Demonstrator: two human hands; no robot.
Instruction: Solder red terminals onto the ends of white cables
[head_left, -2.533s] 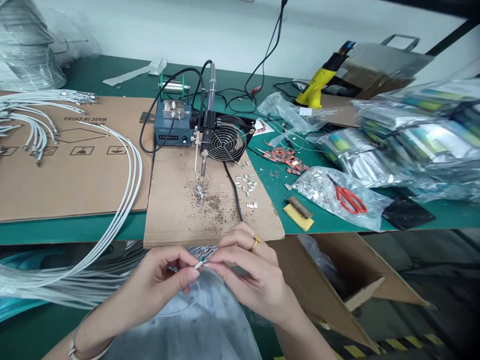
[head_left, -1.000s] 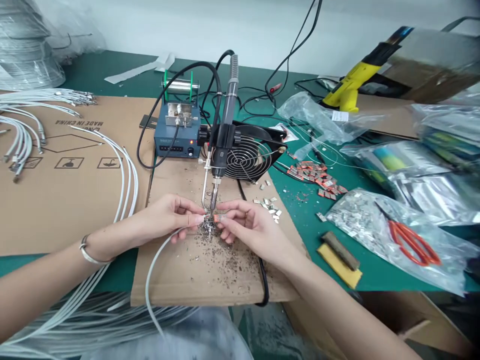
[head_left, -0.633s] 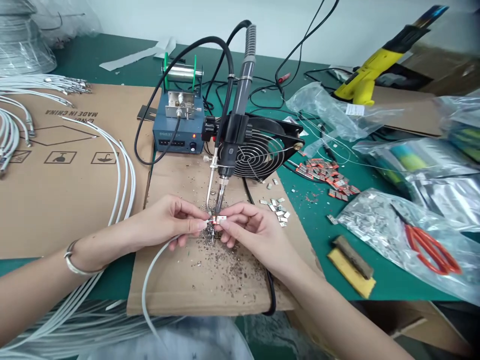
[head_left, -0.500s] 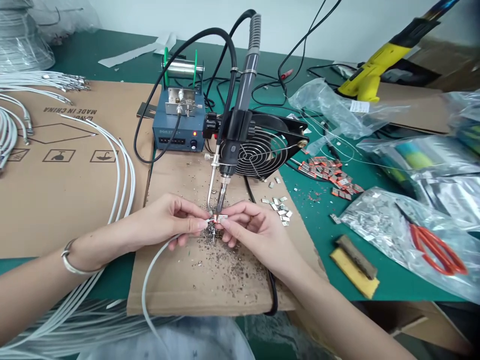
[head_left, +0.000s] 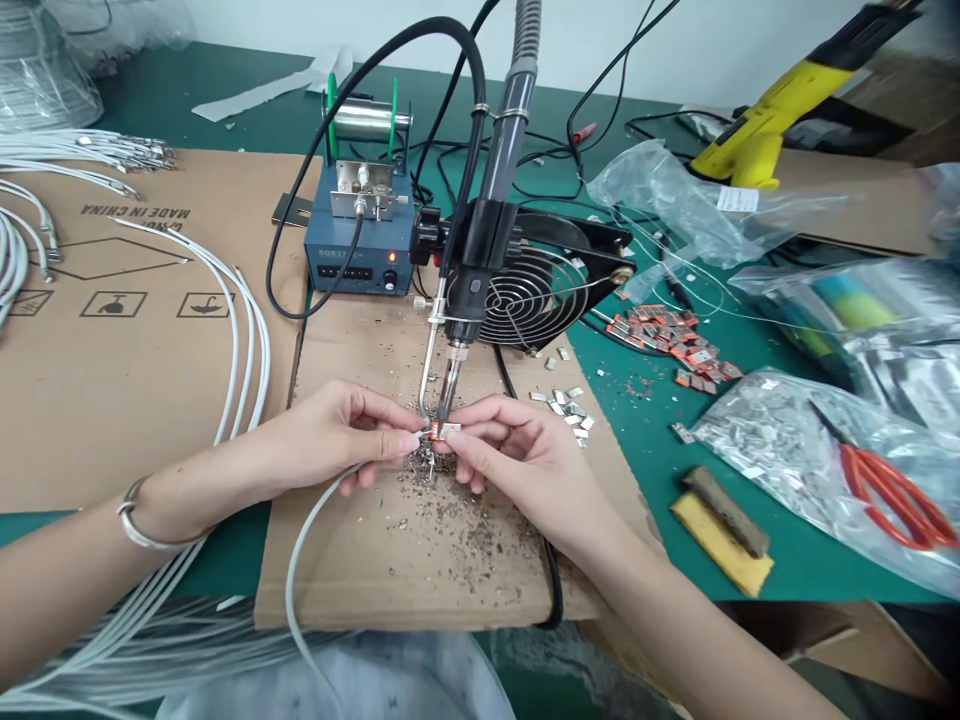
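Observation:
Between thumb and fingers, my left hand pinches the end of a white cable, which droops toward the bottom edge. My right hand pinches a small silver connector piece with an orange part at its left side. The cable end and the piece meet under the tip of a soldering iron, which is clamped in a stand and points down. A thin metal solder feed tube comes down beside the iron's tip. Fingers partly cover the joint, so I cannot tell whether the wires touch the piece.
Behind stand a blue solder feeder with a solder spool and a black fan. Loose metal pieces lie right of my hands. Farther right are red-handled cutters on a plastic bag and a yellow sponge. White cables lie left.
The view has shifted slightly, so the iron and the right-side items appear farther right. Both hands keep their pinch, with the connector piece still at the iron's tip.

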